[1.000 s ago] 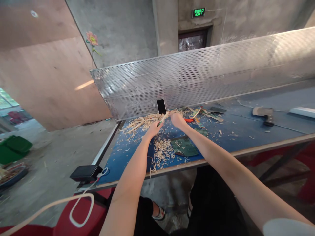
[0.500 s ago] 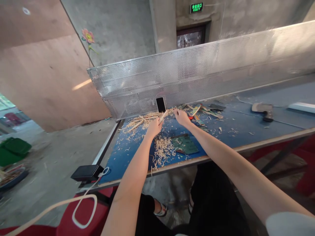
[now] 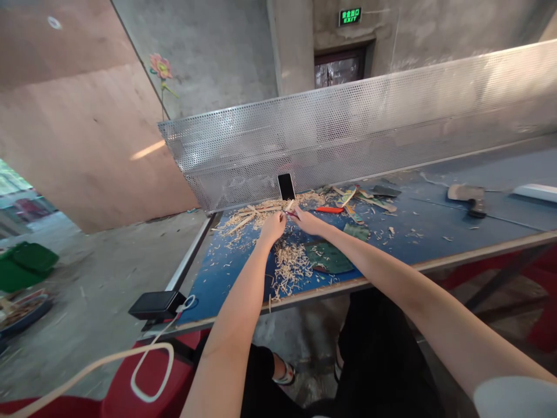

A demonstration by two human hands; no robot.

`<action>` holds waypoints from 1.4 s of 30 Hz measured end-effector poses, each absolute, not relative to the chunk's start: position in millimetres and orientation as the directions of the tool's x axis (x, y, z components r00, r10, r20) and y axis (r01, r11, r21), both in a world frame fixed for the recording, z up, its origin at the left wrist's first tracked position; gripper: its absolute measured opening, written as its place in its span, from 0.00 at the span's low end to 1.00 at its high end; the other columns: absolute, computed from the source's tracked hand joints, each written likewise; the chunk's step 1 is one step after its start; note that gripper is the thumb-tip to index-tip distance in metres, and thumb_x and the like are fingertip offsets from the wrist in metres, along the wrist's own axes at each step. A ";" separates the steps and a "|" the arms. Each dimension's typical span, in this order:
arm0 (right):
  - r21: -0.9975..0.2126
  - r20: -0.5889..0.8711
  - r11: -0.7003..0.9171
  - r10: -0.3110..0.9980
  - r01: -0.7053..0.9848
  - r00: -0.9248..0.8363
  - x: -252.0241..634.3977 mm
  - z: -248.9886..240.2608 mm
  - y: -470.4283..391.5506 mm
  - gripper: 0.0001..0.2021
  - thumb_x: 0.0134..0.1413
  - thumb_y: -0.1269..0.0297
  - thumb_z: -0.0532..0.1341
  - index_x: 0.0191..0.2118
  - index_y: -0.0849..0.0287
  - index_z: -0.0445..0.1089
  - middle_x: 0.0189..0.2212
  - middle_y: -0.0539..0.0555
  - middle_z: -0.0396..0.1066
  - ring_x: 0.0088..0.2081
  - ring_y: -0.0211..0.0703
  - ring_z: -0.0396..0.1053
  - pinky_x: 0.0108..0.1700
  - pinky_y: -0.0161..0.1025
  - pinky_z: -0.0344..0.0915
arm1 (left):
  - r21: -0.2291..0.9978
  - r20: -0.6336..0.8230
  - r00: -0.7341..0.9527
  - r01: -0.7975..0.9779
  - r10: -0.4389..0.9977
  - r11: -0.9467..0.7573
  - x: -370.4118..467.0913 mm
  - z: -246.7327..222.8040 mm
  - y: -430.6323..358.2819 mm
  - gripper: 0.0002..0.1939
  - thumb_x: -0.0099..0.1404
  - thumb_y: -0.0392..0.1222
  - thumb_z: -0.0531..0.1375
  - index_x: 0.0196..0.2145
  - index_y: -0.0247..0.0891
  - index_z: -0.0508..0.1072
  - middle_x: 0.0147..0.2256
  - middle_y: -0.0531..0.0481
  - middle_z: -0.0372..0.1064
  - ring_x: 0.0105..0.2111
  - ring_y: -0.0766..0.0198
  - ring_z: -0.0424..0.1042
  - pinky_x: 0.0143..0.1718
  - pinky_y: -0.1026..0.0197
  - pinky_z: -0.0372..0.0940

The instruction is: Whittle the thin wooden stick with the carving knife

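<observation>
My left hand (image 3: 274,225) is closed round a pale wood strip (image 3: 289,204), whose tip shows above the fingers. Close on its right, my right hand (image 3: 308,222) is closed on a small tool with a dark reddish handle (image 3: 292,214), which meets the strip; its exact shape is too small to tell. Curly wood shavings (image 3: 290,267) lie below the hands on the blue tabletop (image 3: 209,273). Just behind the hands a black phone (image 3: 286,186) leans on the perforated metal panel. A red-orange object (image 3: 329,209) lies to the right of my right hand.
Dark green sheets (image 3: 328,257) lie near the front edge. Wood strips (image 3: 378,201) are scattered at the back. A hatchet (image 3: 467,197) rests at the right. The perforated panel (image 3: 331,128) borders the table's back. A black box (image 3: 156,305) with a white cable sits at the front left corner.
My right hand has moved left and slightly down, up against my left hand. The red-orange object, partly covered before, now shows in full. The view has shifted slightly.
</observation>
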State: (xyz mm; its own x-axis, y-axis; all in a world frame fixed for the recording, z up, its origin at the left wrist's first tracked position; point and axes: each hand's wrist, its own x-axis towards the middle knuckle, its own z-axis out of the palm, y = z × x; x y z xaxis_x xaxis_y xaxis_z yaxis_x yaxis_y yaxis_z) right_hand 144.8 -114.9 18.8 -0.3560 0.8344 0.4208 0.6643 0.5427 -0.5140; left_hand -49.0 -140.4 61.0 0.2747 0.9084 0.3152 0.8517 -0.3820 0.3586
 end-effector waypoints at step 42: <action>-0.519 0.558 0.604 0.775 0.604 -0.296 151.0 31.2 -129.3 0.13 0.73 0.58 0.62 0.54 0.55 0.81 0.36 0.56 0.84 0.34 0.48 0.77 0.37 0.38 0.64 | 0.343 0.320 0.270 0.861 0.908 -0.377 -50.8 59.9 -138.6 0.15 0.82 0.44 0.53 0.38 0.39 0.74 0.37 0.41 0.79 0.37 0.55 0.77 0.37 0.59 0.59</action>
